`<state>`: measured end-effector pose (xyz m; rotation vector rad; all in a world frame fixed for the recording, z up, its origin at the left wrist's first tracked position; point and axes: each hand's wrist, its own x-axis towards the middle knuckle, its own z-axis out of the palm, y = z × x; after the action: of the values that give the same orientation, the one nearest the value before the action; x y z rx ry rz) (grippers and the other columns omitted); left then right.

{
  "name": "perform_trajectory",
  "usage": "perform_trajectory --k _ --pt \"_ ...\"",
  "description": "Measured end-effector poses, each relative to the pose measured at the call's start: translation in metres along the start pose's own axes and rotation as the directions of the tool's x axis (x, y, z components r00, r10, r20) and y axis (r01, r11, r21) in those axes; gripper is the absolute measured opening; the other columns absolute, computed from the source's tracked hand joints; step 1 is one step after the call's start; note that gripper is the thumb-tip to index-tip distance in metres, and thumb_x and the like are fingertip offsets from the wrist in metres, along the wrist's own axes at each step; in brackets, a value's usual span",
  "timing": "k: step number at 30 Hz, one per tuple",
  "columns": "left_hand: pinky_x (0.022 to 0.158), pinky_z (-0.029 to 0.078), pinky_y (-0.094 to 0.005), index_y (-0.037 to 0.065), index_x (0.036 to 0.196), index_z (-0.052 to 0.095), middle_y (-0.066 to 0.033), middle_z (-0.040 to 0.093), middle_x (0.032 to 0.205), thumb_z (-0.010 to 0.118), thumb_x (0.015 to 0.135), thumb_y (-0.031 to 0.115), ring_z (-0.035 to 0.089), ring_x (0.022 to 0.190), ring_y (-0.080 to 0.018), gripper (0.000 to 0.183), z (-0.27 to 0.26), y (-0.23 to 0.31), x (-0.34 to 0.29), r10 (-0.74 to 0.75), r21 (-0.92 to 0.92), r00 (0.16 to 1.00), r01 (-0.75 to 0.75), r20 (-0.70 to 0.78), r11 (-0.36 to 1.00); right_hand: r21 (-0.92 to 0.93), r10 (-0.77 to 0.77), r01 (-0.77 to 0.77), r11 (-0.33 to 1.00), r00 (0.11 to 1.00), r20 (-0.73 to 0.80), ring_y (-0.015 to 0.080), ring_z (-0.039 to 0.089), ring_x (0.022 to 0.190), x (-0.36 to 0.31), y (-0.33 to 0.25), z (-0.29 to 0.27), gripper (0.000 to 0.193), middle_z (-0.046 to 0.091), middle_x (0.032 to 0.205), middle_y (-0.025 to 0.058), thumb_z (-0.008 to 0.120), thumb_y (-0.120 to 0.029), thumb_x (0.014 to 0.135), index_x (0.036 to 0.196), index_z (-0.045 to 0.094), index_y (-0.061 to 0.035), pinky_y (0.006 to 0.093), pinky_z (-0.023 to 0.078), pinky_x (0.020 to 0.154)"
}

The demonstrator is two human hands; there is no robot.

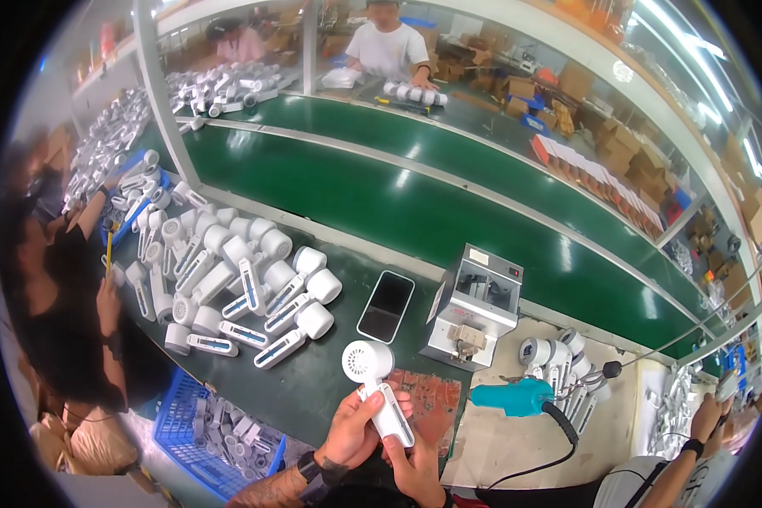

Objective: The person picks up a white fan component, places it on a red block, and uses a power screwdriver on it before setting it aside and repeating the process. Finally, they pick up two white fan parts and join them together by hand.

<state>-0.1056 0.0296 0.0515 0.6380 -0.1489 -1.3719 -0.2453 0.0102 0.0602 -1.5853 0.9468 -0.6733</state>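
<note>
Two bare hands share one white plastic handheld device (pixel 389 413) with a round, vented head: the left hand (pixel 347 430) curls closed around the handle's upper part, and the right hand (pixel 415 464) pinches its lower end between thumb and fingers. Just beside the grip, on its right, is one reddish-brown worn board (pixel 440 398); farther right lies one teal power tool (pixel 510 396). Left of the grip, lower down, stands one blue plastic crate (pixel 178 449). Beyond the grip are one dark-screened phone (pixel 386 306), one grey metal box (pixel 474 309) and, leftward, a heap of similar white devices (pixel 245 275), over a dozen, overlapping too much for counting. Farthest stretches one glossy green belt (pixel 313 169).
</note>
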Motion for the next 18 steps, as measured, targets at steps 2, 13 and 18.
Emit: perform_trajectory --k 2,13,18 --pt "0.094 0.054 -0.0407 -0.002 0.125 0.054 -0.0154 0.066 0.113 0.060 0.099 0.025 0.066 0.101 -0.0262 0.038 0.000 0.001 -0.001 -0.012 -0.006 1.000 0.012 0.005 1.000 -0.051 -0.031 0.031 0.998 1.000 0.004 0.0198 0.062 0.057 0.001 -0.003 -0.001 0.024 0.065 0.067 0.0088 0.063 -0.024 0.096 0.096 0.064 0.0002 0.0313 0.046 0.053" --pt "0.091 0.055 -0.0404 -0.003 0.126 0.054 -0.0184 0.065 0.116 0.060 0.099 0.023 0.067 0.101 -0.0262 0.038 0.005 0.005 -0.005 -0.008 0.055 1.000 0.009 -0.012 0.998 -0.054 -0.087 0.088 0.995 0.996 0.020 0.0169 0.062 0.062 -0.005 -0.001 -0.001 0.024 0.063 0.068 0.0067 0.056 -0.023 0.098 0.097 0.064 -0.0009 0.0309 0.047 0.058" --pt "0.085 0.057 -0.0357 -0.004 0.121 0.059 -0.0185 0.069 0.110 0.059 0.098 0.014 0.070 0.091 -0.0219 0.029 0.006 0.027 -0.008 0.092 0.390 0.996 -0.077 -0.021 0.917 -0.022 -0.296 0.352 0.936 0.752 -0.589 0.0184 0.060 0.088 -0.007 0.037 -0.034 0.046 0.064 0.100 0.0112 0.066 -0.034 0.092 0.119 0.055 0.0016 0.0296 0.047 0.075"
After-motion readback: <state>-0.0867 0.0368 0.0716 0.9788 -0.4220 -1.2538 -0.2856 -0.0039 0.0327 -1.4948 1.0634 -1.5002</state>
